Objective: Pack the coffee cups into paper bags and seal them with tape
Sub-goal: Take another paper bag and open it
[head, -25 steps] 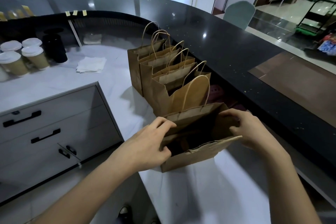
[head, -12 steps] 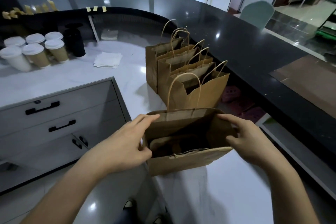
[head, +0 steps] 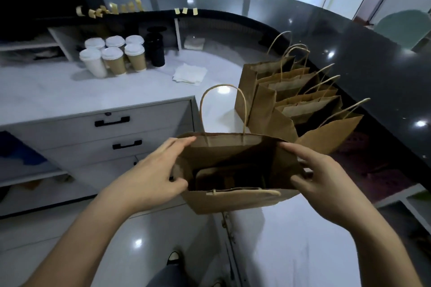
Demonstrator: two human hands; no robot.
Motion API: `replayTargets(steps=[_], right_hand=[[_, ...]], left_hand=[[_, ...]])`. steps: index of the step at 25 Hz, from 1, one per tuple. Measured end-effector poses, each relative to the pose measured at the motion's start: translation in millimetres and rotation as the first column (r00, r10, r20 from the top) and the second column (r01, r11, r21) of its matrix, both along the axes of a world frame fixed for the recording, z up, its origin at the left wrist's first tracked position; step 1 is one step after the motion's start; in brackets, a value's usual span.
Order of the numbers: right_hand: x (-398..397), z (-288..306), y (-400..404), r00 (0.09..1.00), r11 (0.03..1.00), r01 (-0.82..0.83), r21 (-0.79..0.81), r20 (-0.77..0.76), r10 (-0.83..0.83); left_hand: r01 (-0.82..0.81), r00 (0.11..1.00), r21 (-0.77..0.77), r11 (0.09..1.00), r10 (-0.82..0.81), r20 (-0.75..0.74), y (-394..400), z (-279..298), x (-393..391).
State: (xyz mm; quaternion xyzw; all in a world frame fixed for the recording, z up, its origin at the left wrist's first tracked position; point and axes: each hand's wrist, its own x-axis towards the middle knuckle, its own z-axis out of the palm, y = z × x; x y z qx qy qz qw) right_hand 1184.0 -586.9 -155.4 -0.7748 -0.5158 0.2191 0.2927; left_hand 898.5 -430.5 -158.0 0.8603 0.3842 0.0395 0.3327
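Change since a second ago: view swung left, cup cluster now in full sight at 10 o'clock; held bag pulled wider, mouth squared, far handle standing upright

Left to right:
- coffee cups (head: pixel 114 55), six, lidded, grouped on white counter (head: pixel 58 91) at 10 o'clock, well apart from the bag; none packed into it
- black canister (head: pixel 155 50) just right of cups; napkin stack (head: pixel 189 73) near 12
- tape strips (head: pixel 185 10), pre-cut, stuck along black ledge at 11 to 12
- left hand (head: pixel 149 177) gripping left wall of open paper bag (head: pixel 233 202), thumb inside the rim, fingers outside
- bag at centre, mouth spread; dark flat insert at bottom, kind not discernible
- right hand (head: pixel 326 182) pinching right wall likewise; hands held apart, each clamped on own side
- row of bags (head: pixel 279 100) at 1 o'clock, upright, open; contents hidden

Judgement: bag opened and ready; next, a cup to be fetched from 10 o'clock, one hand to be freed

Surface and room: white glossy counter, drawer unit (head: pixel 112 137) below, black curved upper counter (head: pixel 373 65) at 2 o'clock, white cabinets behind
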Motion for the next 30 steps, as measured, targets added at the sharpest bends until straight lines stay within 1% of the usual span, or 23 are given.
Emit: replayTargets(steps=[3,11,15,18,23,30], right_hand=[[-13.3,-2.9,28.0,0.998,0.998,-0.059,0.033,-0.004,0.059],[-51.3,-5.3,103.5,0.983,0.983,-0.179,0.037,-0.026,0.180],[-75.2,-7.8,146.9,0.975,0.976,-0.213,0.054,-0.054,0.216],[-93.5,-6.0,177.4,0.973,0.973,-0.225,0.052,-0.043,0.227],[-132.7,-3.0,235.9,0.971,0.971,-0.236,0.029,-0.030,0.237],[-205.5,-3.5,314.7,0.950,0.950,-0.310,0.016,-0.039,0.311]], left_hand=[[-0.064,0.998,0.002,0.998,0.064,0.002,10.4,-4.3,-20.9],[-0.226,0.974,0.031,0.974,0.225,0.037,46.8,-5.7,-73.5],[-0.278,0.960,0.090,0.956,0.279,-0.003,72.8,-4.6,-98.4],[-0.285,0.956,0.134,0.949,0.291,-0.024,97.4,-3.1,-115.1],[-0.310,0.947,0.164,0.936,0.319,-0.028,150.4,-0.5,-151.8],[-0.389,0.917,0.165,0.906,0.398,-0.021,204.1,-3.8,-230.0]])
